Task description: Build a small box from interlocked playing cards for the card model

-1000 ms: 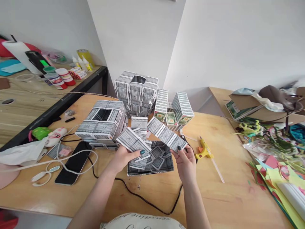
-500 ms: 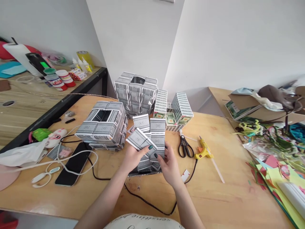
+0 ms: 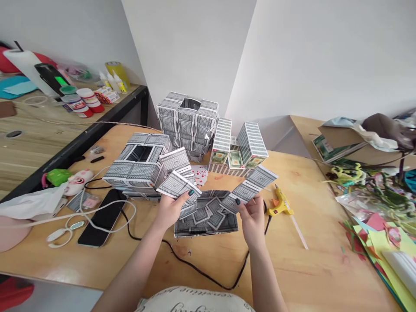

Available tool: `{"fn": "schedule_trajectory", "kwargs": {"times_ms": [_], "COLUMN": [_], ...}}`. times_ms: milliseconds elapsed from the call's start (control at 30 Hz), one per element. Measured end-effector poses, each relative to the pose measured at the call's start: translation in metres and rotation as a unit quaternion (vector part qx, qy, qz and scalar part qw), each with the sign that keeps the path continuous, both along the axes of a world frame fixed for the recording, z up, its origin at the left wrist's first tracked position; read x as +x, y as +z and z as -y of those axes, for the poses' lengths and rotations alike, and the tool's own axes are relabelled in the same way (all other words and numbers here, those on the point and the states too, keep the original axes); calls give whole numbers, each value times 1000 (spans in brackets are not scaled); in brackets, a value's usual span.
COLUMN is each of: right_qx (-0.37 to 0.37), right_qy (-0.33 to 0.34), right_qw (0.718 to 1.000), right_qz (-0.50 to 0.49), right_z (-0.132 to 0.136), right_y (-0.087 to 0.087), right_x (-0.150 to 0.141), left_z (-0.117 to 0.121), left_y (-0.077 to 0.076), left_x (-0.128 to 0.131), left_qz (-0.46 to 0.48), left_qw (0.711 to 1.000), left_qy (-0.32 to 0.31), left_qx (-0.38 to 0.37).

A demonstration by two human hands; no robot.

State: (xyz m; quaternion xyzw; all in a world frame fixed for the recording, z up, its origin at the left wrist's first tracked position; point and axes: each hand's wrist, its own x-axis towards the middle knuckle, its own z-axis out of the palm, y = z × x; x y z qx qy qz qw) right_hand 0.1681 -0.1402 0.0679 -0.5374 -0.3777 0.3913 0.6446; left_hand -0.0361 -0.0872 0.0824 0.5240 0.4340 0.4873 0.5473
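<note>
My left hand (image 3: 172,209) is closed on joined playing cards (image 3: 177,184), grey patterned backs up, with the thumb pressed on top. Farther right, my right hand (image 3: 251,216) pinches a strip of playing cards (image 3: 250,186) that slants up to the right. Between and below the hands sits an open box made of cards (image 3: 227,225), with several loose cards (image 3: 209,212) inside. Behind it, face-up cards (image 3: 199,173) lie on the table. A squat block built of cards (image 3: 130,167) stands left of my left hand, and a taller one (image 3: 186,119) stands farther back.
Stacked card boxes (image 3: 250,145) stand at the back. On the right lie a yellow glue gun (image 3: 281,203) and craft scraps (image 3: 370,190). A phone (image 3: 100,221), white cables and a black cord (image 3: 208,277) lie on the left and front. A side table (image 3: 39,138) holds bottles and tubs.
My hands have moved apart, the left one leftward and the right one rightward, each with cards. The open box and the loose cards in it now show between them.
</note>
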Motion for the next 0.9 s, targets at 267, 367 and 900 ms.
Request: {"fn": "schedule_trajectory", "kwargs": {"times_ms": [267,367,900], "right_qx": [6,0,-69], "right_qy": [57,99,207], "right_qw": [998,995,975], "right_qz": [-16,-15,38], "right_z": [-2,-2,0], "right_y": [2,3,-4], "right_x": [-15,-24,-26], "left_z": [0,3,15], "left_y": [-4,-4,0], "left_x": [2,4,6], "left_qz": [-14,-90,-166], "left_qw": [1000,995,977], "left_qy": [-14,-19,-123], "left_qx": [-2,23,47]}}
